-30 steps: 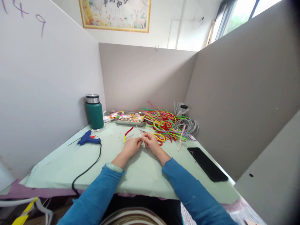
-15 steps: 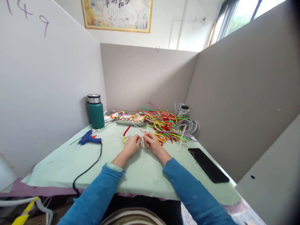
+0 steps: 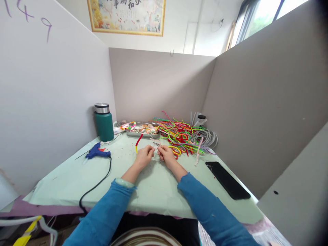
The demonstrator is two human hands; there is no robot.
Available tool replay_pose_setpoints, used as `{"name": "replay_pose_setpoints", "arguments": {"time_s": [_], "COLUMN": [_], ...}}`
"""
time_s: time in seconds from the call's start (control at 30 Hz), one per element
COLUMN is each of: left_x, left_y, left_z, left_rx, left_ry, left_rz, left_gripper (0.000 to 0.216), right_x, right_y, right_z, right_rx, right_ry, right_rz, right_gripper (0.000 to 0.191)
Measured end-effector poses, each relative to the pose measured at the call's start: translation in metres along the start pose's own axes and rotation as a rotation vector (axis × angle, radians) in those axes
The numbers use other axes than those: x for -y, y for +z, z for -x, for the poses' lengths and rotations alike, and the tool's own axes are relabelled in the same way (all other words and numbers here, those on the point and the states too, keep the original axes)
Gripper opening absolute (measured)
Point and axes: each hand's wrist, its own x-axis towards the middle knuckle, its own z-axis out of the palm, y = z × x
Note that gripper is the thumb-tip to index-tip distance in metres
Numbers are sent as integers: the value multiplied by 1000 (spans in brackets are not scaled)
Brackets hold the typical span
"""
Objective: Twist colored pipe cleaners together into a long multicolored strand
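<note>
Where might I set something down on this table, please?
Bare cloth lies left of the cord, nearer than the glue gun, and between the right sleeve and the black slab. The back is crowded with the bottle, tray and pipe cleaners. A strand lies beyond the left hand.

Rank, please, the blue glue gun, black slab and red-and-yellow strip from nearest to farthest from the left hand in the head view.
1. Red-and-yellow strip, just beyond the left hand.
2. Blue glue gun, off to the left.
3. Black slab, over on the right.
</note>
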Motion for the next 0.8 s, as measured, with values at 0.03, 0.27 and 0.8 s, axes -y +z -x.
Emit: {"name": "replay_pose_setpoints", "arguments": {"time_s": [0.03, 0.27, 0.8], "left_x": [-1, -5, -8], "left_y": [0, -4, -3], "left_z": [0, 2, 6], "left_rx": [1, -60, 76], "left_ry": [5, 40, 200], "left_rz": [9, -47, -208], "left_gripper": [25, 29, 33], "right_x": [-1, -4, -8], "right_y": [0, -1, -5], "right_z": [0, -1, -5], "right_rx": [3, 75, 26], "right_ry": [-3, 15, -3], "right_rz": [15, 108, 12], "right_gripper": [26, 28, 22]}}
